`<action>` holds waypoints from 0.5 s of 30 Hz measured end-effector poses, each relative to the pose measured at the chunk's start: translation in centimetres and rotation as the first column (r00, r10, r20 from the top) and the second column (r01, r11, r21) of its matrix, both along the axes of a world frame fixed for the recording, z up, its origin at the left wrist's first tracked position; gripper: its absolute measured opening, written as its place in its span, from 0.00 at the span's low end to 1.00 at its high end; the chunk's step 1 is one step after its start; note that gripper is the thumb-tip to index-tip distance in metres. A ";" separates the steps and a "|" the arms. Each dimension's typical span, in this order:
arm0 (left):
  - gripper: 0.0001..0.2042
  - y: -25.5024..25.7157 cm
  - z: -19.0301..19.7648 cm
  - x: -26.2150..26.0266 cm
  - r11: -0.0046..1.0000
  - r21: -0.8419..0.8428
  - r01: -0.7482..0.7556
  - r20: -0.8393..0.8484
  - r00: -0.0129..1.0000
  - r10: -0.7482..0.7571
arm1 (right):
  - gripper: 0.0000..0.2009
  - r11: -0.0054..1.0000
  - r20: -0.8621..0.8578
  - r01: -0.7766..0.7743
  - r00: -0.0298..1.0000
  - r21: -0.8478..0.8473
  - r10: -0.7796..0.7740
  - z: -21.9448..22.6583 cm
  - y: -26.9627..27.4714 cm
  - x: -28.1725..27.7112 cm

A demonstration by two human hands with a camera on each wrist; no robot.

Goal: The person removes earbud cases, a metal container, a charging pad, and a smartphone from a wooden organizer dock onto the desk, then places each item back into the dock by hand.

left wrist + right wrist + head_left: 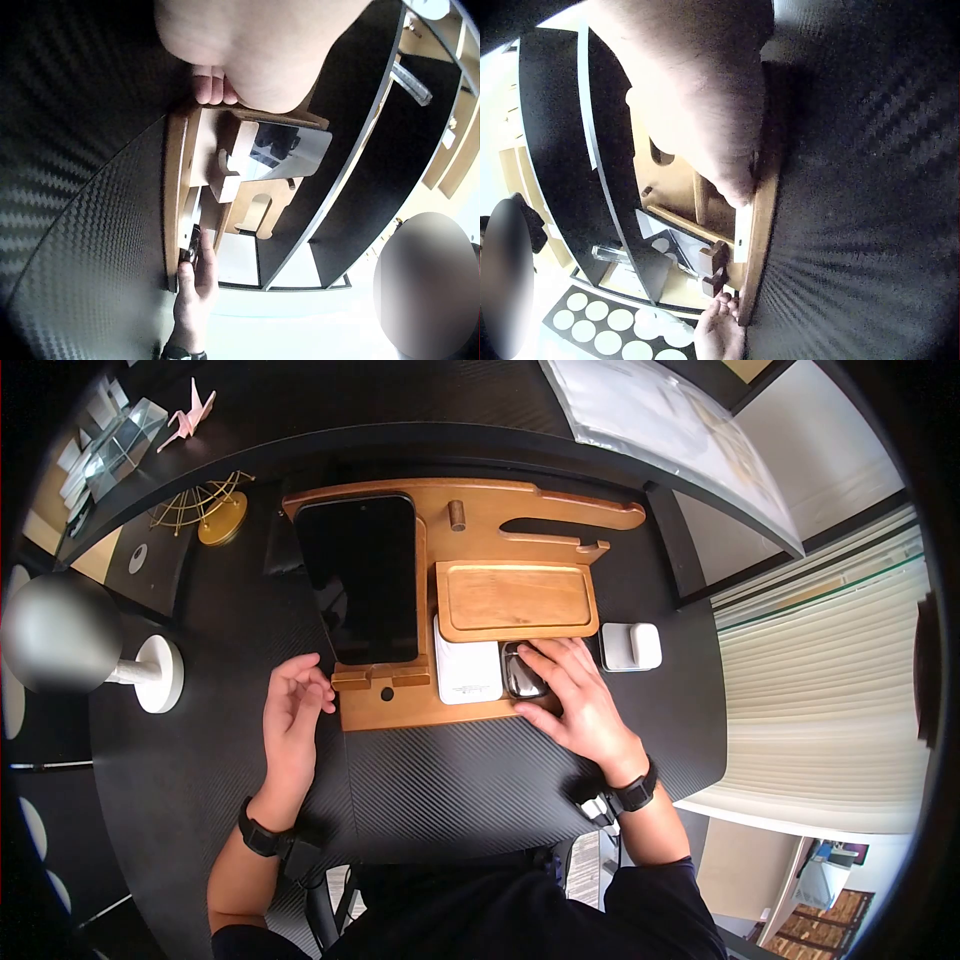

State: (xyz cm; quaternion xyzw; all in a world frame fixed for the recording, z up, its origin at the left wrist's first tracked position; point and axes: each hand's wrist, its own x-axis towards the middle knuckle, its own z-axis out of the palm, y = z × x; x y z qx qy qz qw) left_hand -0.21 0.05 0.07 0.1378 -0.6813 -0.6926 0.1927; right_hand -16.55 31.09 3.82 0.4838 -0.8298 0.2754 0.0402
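Observation:
A wooden docking stand [385, 712] lies across the desk, with a black smartphone [358, 580] leaning on its left side. A wooden tray [515, 630] forms its raised middle. Below the tray, a flat white rectangular block [469, 672] sits on the base beside a small glossy black rounded case [524, 676]. My right hand [578, 700] holds that case, thumb at its near edge and fingers over its far right part, covering some of it. By the stand's front left corner, my left hand [292, 705] rests with loosely curled fingers and holds nothing.
Right of the stand lies a white charger-like pad [630, 647] with a rounded white piece on it. A white round-based lamp [160, 673] stands at left, near a gold wire ornament [222, 518]. A dark shelf [400, 445] spans the back, bearing a pink paper crane [190, 418].

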 end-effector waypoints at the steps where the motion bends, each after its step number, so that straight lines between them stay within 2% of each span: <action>1: 0.12 0.0 0.0 0.0 1.000 -0.003 0.000 0.000 1.000 0.000 | 0.31 1.000 0.006 0.000 1.000 -0.008 0.000 -0.1 0.0 0.0; 9: 0.12 0.0 0.0 0.0 1.000 -0.003 -0.006 0.005 1.000 0.006 | 0.29 0.998 0.044 -0.028 0.999 -0.052 0.030 0.0 0.2 0.0; 12: 0.12 0.0 0.0 0.0 1.000 -0.002 -0.006 0.009 1.000 0.006 | 0.29 0.977 0.173 -0.005 0.984 -0.211 0.042 -0.6 0.5 -0.3; 15: 0.12 0.0 0.0 0.0 1.000 -0.003 -0.010 0.012 1.000 0.010 | 0.33 0.977 0.251 0.098 0.967 -0.191 -0.048 -0.2 0.0 0.0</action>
